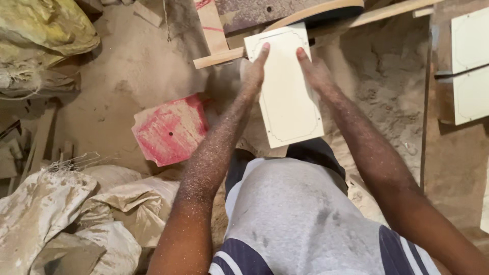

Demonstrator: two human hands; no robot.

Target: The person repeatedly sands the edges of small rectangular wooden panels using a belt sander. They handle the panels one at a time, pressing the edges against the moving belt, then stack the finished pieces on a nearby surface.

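Observation:
A pale rectangular board [286, 97] with a thin drawn outline near its edges is held between both hands in the middle of the head view. My left hand [253, 71] grips its left edge, index finger laid on the top left corner. My right hand [313, 70] grips the right edge, index finger on the face. Both forearms are dusted with sawdust. The board's far end lies against a wooden bar [224, 56] and a curved machine part [316, 11] at the top.
A red, sawdust-covered shaped panel [170, 130] lies on the floor to the left. More pale boards [471, 66] rest on a surface at the right. Dusty sacks [76, 214] pile up at lower left and upper left. Sawdust covers the floor.

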